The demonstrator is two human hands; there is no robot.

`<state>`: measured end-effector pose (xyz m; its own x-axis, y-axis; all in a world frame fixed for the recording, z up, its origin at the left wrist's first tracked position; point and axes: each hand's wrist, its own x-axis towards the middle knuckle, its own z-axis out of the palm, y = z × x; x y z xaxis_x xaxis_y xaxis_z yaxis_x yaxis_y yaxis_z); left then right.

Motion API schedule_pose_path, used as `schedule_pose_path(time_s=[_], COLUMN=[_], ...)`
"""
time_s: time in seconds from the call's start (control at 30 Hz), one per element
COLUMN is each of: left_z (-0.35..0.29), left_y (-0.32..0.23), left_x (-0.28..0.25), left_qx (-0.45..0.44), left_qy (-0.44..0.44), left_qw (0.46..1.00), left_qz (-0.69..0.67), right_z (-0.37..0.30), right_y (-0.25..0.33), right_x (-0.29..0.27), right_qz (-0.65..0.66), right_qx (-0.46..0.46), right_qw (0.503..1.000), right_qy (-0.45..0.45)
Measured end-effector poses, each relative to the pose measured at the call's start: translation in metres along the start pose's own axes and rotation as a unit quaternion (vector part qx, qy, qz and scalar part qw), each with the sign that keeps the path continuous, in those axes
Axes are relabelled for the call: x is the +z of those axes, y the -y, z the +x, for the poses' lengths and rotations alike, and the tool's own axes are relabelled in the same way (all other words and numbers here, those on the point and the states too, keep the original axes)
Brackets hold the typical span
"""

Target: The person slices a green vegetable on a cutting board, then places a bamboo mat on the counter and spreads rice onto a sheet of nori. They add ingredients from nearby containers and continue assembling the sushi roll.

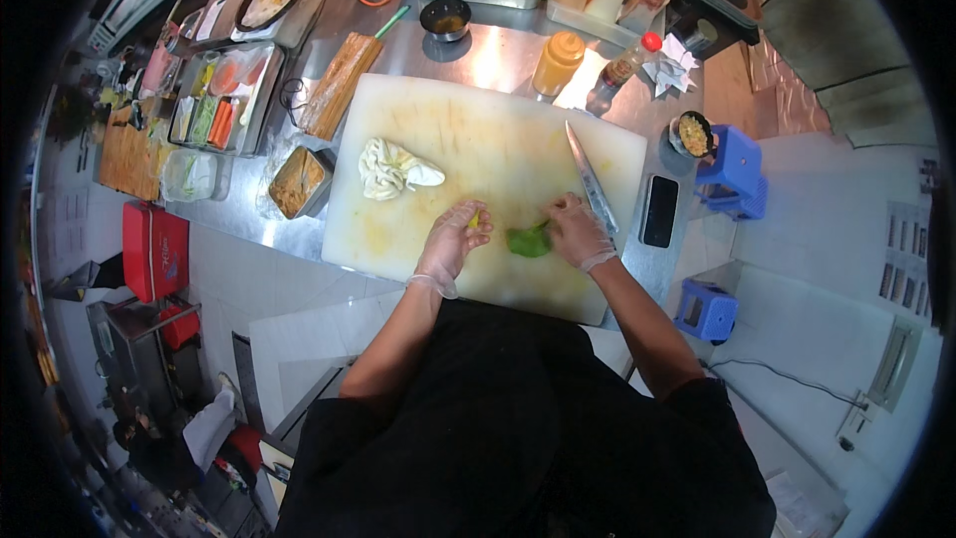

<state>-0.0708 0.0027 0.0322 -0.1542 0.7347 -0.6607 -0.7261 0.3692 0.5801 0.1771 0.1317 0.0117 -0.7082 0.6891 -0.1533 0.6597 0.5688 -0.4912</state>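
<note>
Both my hands wear clear plastic gloves over a large white cutting board (478,115). My left hand (454,241) has its fingers closed on a small yellow piece (476,220) whose kind I cannot make out. A green leaf (529,241) lies near the front of the board, between my hands. The fingers of my right hand (581,231) are pinched together at the leaf's right edge. Just beyond that hand, a long knife (592,176) rests along the board's right side, its tip pointing away. On the board's left part sits a crumpled white cloth (396,169).
Beyond the board stand a yellow squeeze bottle (559,62), a red-capped bottle (625,72) and a black bowl (445,19). A wooden block (340,85), a metal container (300,182) and a vegetable tray (225,100) are at left. A phone (659,210) lies at right.
</note>
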Motion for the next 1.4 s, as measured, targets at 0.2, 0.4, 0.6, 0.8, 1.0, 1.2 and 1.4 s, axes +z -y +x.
schedule_pose_path(time_s=[0.2,0.4,0.6,0.8,1.0,1.2,1.4], left_z=[0.005,0.0,-0.003,-0.006,-0.009,-0.02,-0.023], left_y=[-0.005,-0.002,0.006,0.006,0.011,0.015,0.031], left_x=[0.001,0.004,0.006,0.017,0.009,0.003,-0.003], left_qx=[0.007,0.01,0.001,-0.003,0.011,0.013,-0.009], left_qy=[-0.004,-0.015,-0.014,-0.012,0.005,-0.013,-0.007], left_qw=[1.0,1.0,1.0,1.0,1.0,1.0,1.0], left_qz=[0.0,-0.006,0.006,0.02,0.012,0.01,0.015], right_z=[0.007,0.012,0.004,0.009,-0.006,-0.071,-0.133], right_y=[-0.003,-0.007,-0.01,0.0,-0.002,0.0,0.028], right_x=[0.005,0.021,0.011,0.001,-0.009,-0.006,0.009], right_qz=[-0.015,-0.039,-0.031,-0.077,-0.081,-0.083,-0.065], right_qx=[-0.088,-0.032,-0.049,-0.079,-0.086,-0.007,0.014], right_qw=[0.995,0.994,0.995,0.994,0.992,0.992,0.997], right_qy=[-0.049,-0.096,-0.076,-0.011,0.031,0.097,0.046])
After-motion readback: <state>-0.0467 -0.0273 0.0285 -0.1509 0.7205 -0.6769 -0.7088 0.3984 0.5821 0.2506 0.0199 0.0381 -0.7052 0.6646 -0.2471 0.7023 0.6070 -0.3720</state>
